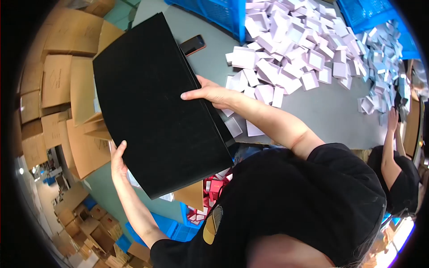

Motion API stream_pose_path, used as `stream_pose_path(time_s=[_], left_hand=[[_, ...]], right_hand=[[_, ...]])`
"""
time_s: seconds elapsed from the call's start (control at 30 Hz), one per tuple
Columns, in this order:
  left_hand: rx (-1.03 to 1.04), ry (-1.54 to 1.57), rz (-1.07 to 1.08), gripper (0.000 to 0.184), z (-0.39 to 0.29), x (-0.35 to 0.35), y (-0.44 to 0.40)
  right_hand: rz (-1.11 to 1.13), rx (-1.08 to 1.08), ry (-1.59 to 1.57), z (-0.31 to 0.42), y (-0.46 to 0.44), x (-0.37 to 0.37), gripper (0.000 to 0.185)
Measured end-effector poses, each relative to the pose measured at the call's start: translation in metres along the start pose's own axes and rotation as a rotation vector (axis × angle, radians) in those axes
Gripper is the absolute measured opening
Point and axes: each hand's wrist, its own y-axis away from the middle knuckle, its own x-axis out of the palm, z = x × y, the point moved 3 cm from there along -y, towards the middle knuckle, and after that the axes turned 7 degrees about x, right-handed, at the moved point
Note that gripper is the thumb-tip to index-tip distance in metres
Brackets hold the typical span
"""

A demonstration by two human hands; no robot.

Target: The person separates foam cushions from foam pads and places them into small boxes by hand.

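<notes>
A large flat black panel (156,107) is held tilted between my two hands, over an open cardboard box (82,94). My left hand (119,158) grips its lower left edge, thumb on top and fingers mostly hidden beneath. On the opposite long edge, my right hand (208,93) has its thumb lying over the black surface and its other fingers around the side. Layered edges show along the panel's right side. A phone (193,45) lies on the grey table (321,107) just beyond that edge.
Many small white boxes (286,49) are heaped on the table, with light blue ones (382,62) farther right. Blue crates (219,13) stand behind. Cardboard boxes (58,80) are stacked at left. Red boxes (216,186) lie below the panel. Another person (393,174) works at far right.
</notes>
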Motion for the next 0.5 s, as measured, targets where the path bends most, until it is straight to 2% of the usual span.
stream_pose_path(time_s=[0.07,0.17,0.23,0.3,0.37,0.4,0.43,0.47,0.5], left_hand=[[-0.018,-0.047,-0.012,0.078,0.014,0.015,-0.007],[0.036,-0.066,-0.083,0.085,0.022,0.029,-0.017],[-0.054,-0.046,-0.067,0.084,0.023,0.037,-0.027],[-0.194,-0.03,0.008,0.084,0.054,0.022,-0.048],[-0.376,-0.243,-0.143,0.089,0.104,-0.01,-0.077],[-0.462,-0.347,-0.215,0.092,0.111,-0.009,-0.081],[-0.443,-0.153,-0.079,0.106,0.112,-0.01,-0.08],[-0.467,-0.028,0.012,0.112,0.128,-0.03,-0.089],[-0.457,-0.027,0.013,0.112,0.142,-0.056,-0.099]], right_hand=[[-0.103,-0.03,0.032,-0.012,-0.005,-0.012,0.083],[-0.126,0.03,-0.003,-0.025,-0.021,-0.031,0.093],[-0.227,0.008,0.104,-0.052,-0.057,-0.055,0.101],[-0.325,0.023,0.176,-0.072,-0.077,-0.056,0.097],[-0.43,0.052,0.222,-0.081,-0.083,-0.045,0.081],[-0.486,0.099,0.294,-0.082,-0.085,-0.037,0.095],[-0.412,0.124,0.093,-0.086,-0.086,-0.028,0.1],[-0.334,0.145,-0.109,-0.089,-0.084,-0.017,0.106],[-0.337,0.153,-0.081,-0.087,-0.077,-0.004,0.108]])
